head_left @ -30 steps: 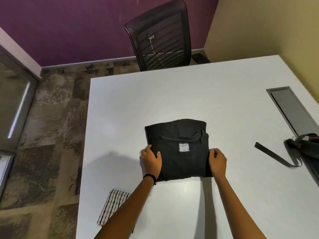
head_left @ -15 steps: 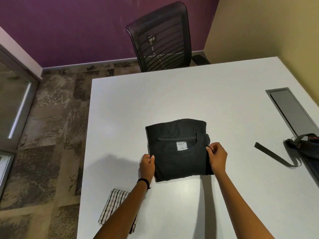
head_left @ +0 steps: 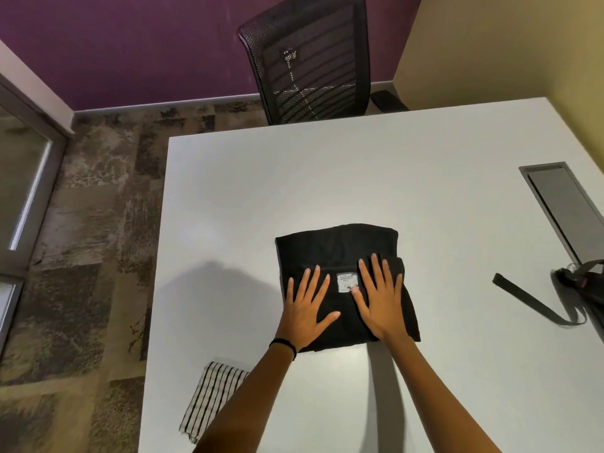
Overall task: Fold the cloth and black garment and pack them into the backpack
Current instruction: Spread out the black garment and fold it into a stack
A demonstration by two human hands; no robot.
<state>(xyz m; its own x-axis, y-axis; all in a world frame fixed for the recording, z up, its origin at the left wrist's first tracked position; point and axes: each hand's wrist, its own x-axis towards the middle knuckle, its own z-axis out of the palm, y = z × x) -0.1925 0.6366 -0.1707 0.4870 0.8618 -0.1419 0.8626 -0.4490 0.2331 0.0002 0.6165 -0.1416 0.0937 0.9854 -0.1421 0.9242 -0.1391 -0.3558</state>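
Both hands (head_left: 343, 308) now flat atop garment (head_left: 336, 243).

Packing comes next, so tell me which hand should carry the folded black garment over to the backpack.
Probably the right hand. It lies flat on the black garment on the side nearer the backpack, at the table's right edge. The left hand is farther away.

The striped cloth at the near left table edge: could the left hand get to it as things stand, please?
Probably yes. The striped cloth lies uncovered just beside the left forearm, and the left hand rests flat and empty on the black garment, with only bare table between.
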